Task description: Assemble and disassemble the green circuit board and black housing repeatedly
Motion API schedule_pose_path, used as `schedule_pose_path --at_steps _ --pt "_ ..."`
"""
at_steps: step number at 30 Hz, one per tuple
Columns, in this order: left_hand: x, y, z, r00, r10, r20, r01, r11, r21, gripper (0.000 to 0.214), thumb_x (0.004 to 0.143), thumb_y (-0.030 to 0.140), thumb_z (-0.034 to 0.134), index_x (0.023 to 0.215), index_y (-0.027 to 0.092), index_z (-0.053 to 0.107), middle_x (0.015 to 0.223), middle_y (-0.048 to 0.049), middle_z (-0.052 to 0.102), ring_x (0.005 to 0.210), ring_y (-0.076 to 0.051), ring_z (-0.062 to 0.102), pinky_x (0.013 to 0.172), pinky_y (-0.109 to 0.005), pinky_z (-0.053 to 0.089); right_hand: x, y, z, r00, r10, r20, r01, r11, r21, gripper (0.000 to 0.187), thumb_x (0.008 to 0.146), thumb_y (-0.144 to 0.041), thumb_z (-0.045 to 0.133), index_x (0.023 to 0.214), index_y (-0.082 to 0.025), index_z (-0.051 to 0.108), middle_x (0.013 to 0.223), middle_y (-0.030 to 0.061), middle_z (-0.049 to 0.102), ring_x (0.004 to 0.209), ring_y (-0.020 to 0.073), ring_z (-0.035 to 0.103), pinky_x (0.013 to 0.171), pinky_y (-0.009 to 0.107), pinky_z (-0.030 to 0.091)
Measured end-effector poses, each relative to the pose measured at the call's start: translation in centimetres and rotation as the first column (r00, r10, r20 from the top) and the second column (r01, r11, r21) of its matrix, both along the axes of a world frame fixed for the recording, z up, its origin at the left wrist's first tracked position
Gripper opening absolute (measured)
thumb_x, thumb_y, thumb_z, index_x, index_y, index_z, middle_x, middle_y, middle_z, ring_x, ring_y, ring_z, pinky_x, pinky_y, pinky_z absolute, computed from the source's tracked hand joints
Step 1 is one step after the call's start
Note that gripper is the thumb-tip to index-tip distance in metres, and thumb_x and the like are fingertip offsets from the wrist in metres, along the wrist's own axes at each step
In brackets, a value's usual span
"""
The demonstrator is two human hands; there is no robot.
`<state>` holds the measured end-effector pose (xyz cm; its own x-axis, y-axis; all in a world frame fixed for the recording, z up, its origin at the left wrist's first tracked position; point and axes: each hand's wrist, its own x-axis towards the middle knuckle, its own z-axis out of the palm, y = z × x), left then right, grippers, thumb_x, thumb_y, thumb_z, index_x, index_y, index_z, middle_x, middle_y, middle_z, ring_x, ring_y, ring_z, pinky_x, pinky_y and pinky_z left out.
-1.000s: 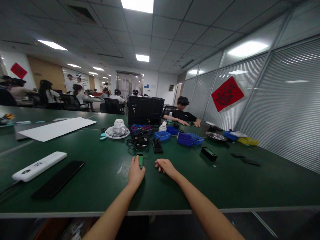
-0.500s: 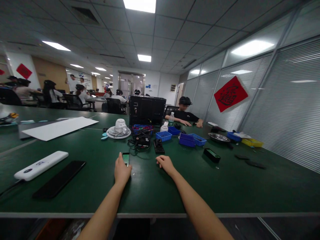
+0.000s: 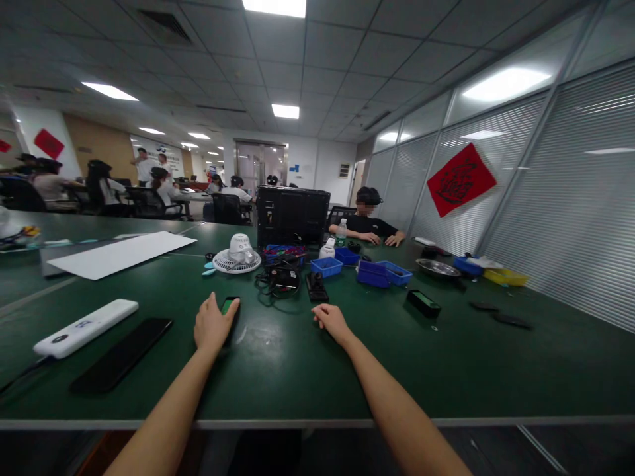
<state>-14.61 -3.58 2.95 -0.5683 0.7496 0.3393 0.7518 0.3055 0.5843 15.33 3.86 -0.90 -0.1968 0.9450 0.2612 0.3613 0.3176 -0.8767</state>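
My left hand (image 3: pixel 212 324) lies on the green table (image 3: pixel 297 370), its fingers closed around a small dark device with a green face (image 3: pixel 229 305), which rests on the table top. My right hand (image 3: pixel 331 320) rests on the table to the right, fingers loosely curled, nothing visible in it. A tangle of black cable with a black unit (image 3: pixel 280 279) lies just beyond both hands.
A white remote-like bar (image 3: pixel 85 327) and a black phone (image 3: pixel 122 354) lie at the left. Behind are a white fan (image 3: pixel 237 254), a black case (image 3: pixel 292 216), blue bins (image 3: pixel 379 273), a metal dish (image 3: pixel 437 268), a white sheet (image 3: pixel 121 254). A person sits across the table (image 3: pixel 368 225).
My left hand has slid leftwards across the table with the small green-faced device. My right hand has stayed almost in place.
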Motion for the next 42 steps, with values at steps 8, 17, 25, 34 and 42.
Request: schedule_pose_path --at_steps 8,17,25,34,42 --pt "-1.3 1.4 -1.6 0.964 -0.227 0.142 0.243 0.964 -0.107 0.054 0.082 0.049 0.035 0.124 0.017 0.049 0.132 -0.0098 0.046 0.120 -0.026 0.044 0.098 -0.037 0.036 0.0 0.1 -0.2 1.000 0.010 0.015 -0.010 1.000 -0.015 0.024 0.076 -0.034 0.050 0.073 -0.014 0.064 0.061 0.0004 0.061 0.040 0.0064 0.045 0.043 0.017 0.035" --pt "1.5 0.7 -1.5 0.958 -0.284 0.034 0.286 0.952 -0.110 0.048 0.083 0.039 0.040 0.124 0.014 0.049 0.136 -0.0102 0.041 0.122 -0.022 0.041 0.100 -0.030 0.034 -0.1 -0.1 0.1 1.000 0.019 0.003 -0.019 1.000 -0.009 0.024 0.074 -0.033 0.050 0.071 -0.014 0.064 0.060 0.0001 0.060 0.040 0.0064 0.043 0.043 0.018 0.035" --pt "8.4 -0.3 -1.8 0.870 -0.492 -0.020 0.480 0.856 -0.194 0.064 0.082 0.050 0.037 0.132 0.009 0.035 0.142 -0.0208 0.024 0.126 -0.029 0.034 0.097 -0.036 0.034 0.1 0.0 0.0 1.000 0.030 -0.010 -0.030 1.000 -0.005 0.024 0.074 -0.033 0.050 0.072 -0.014 0.064 0.059 0.0002 0.060 0.040 0.0062 0.044 0.043 0.018 0.035" --pt "16.6 0.3 -2.7 0.705 -0.708 0.034 0.707 0.698 -0.112 0.065 0.084 0.049 0.034 0.133 0.005 0.032 0.140 -0.0192 0.031 0.129 -0.024 0.029 0.101 -0.031 0.029 0.5 0.3 -0.1 0.999 0.018 -0.045 -0.018 1.000 0.001 0.024 0.073 -0.033 0.048 0.063 -0.015 0.060 0.051 -0.0019 0.054 0.040 0.0075 0.045 0.044 0.019 0.035" --pt "12.8 1.4 -0.1 0.765 -0.520 -0.381 0.565 0.825 0.008 0.031 0.086 0.030 0.036 0.106 0.016 0.056 0.107 -0.0106 0.054 0.102 -0.021 0.049 0.090 -0.034 0.037 1.6 -0.1 0.6 0.944 -0.302 0.132 0.293 0.953 0.084 0.025 0.075 -0.034 0.045 0.057 -0.018 0.051 0.054 -0.0014 0.052 0.047 0.0099 0.042 0.045 0.021 0.029"
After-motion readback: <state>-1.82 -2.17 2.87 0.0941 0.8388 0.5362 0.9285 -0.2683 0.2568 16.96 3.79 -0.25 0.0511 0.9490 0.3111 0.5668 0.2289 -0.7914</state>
